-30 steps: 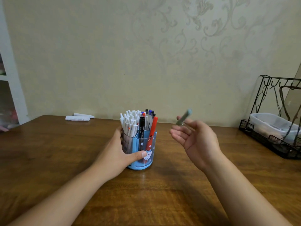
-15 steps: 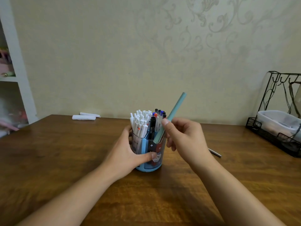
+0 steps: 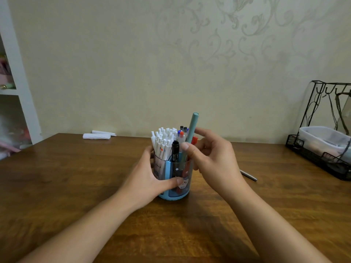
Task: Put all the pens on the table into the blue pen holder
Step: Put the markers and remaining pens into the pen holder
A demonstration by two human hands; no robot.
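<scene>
your biggest risk sits with the blue pen holder (image 3: 173,179): it is packed, a light plastic cylinder with clear panels on the smooth wooden table (image 3: 76,186), and if the teal pen (image 3: 190,135) jams against the crowd inside, a hard push could tip or slide it. your left hand (image 3: 150,179) wraps the holder, thumb across the front panel, fingers curled round the far side, so keep that hold firm. next, the bundle of white pens (image 3: 161,141), slim and slick, stands tight in the left compartment; a sideways knock could spill some over the rim. the teal pen is a matte, straight barrel, tilted a little right, its lower end already inside the holder between the black marker (image 3: 175,149) and the red pen (image 3: 194,139). your right hand (image 3: 212,158) pinches it between thumb and fingers; release too early and it may lean out. smallest, a thin grey metallic pen (image 3: 248,175) lies on the table just behind your right wrist, easy to miss or to roll away with a forearm brush.
</scene>
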